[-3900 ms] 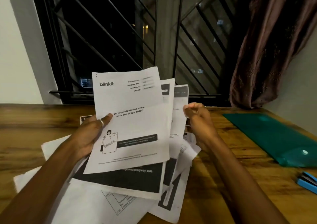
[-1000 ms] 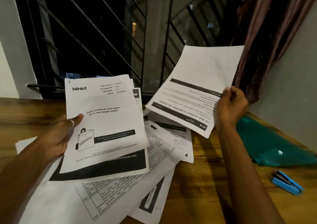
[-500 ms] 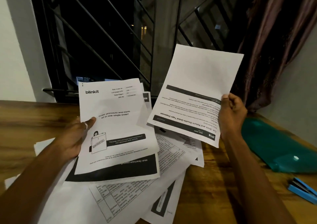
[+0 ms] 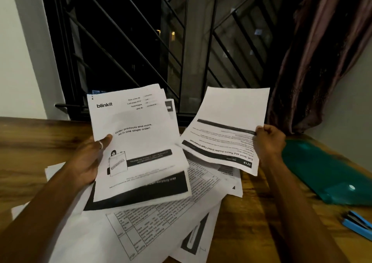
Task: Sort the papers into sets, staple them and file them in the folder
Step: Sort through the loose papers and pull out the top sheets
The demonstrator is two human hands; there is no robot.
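Fingers of the right hand pinch one upside-down sheet by its edge above the bench, and the left hand clamps a fanned stack over loose papers, with the green folder lying well to the right. Either grip could slip and drop pages into the loose pile, muddling the sets. The left fingers are hidden behind the stack, and the small print is blurred.

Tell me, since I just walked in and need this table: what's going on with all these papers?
A person is sorting printouts at the wooden table. Their left grip holds a small stack with a blinkit cover sheet on top. Their right grip pinches a single sheet about a tape dispenser, turned upside down. More loose sheets lie spread on the table below. The green folder and blue stapler lie untouched to the right.
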